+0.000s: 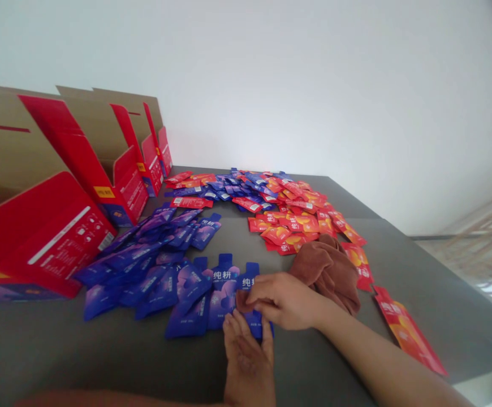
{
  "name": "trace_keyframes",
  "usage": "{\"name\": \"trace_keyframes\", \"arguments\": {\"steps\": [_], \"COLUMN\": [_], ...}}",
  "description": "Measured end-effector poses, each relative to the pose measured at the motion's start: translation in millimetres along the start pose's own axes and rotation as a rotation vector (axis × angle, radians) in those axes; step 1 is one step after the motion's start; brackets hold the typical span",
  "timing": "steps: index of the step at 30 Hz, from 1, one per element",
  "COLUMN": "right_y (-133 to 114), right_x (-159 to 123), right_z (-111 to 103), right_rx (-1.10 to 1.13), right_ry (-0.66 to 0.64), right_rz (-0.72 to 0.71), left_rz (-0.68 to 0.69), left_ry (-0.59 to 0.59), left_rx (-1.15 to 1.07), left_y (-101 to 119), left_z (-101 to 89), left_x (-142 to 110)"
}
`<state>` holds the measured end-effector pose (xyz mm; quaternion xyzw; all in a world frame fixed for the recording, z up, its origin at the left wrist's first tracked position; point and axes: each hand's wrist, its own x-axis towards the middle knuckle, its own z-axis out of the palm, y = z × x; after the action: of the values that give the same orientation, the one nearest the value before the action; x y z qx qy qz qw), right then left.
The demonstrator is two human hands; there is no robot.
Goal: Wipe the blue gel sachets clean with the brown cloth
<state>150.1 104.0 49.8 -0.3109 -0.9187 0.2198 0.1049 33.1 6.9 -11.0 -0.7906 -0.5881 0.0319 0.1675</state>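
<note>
- Well, the left hand (248, 362) and right hand (284, 299) are together, both clamped on a blue sachet (249, 281) at the near edge of the blue pile (152, 277).
- A brown towel (331, 277) lies just right of the right hand.
- Red sachets (288, 215) spread far right; red cartons (55, 226) stand left.

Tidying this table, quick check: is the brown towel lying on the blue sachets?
No, the brown towel lies against the red sachets, to the right of the blue sachets.

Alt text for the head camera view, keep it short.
The right hand pinches a blue sachet that the left hand touches, on a gray table beside more blue sachets. Red sachets and a brown towel lie beyond; open red cartons stand left.
</note>
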Motion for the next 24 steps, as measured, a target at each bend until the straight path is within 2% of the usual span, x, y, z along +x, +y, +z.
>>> {"name": "trace_keyframes", "arguments": {"steps": [3,11,13,19,21,24], "right_y": [-6.9,25.7,25.0,-2.1,-2.5,11.0], "right_x": [-1.5,3.1,2.4,-0.2,-0.1,0.0], "right_z": [0.2,-3.8,-3.3,1.7,1.8,-0.1], "right_rx": [0.003,-0.107,-0.098,0.002,-0.015,-0.063], "right_ry": [-0.035,0.144,0.144,0.003,0.009,0.096], "right_rz": [-0.02,0.25,0.227,-0.014,0.009,0.14], "left_rz": [0.013,0.003,0.004,0.054,0.063,0.055], "left_ry": [-0.016,0.059,0.069,0.021,0.013,0.039], "left_rx": [-0.025,0.011,0.002,0.045,0.05,0.06], "left_y": [-0.4,-2.0,-2.7,-5.0,-5.3,-5.5], "left_z": [-1.0,0.3,-0.5,-3.4,-3.1,-1.6], "left_x": [0.1,0.7,0.8,0.6,0.4,0.2]}}
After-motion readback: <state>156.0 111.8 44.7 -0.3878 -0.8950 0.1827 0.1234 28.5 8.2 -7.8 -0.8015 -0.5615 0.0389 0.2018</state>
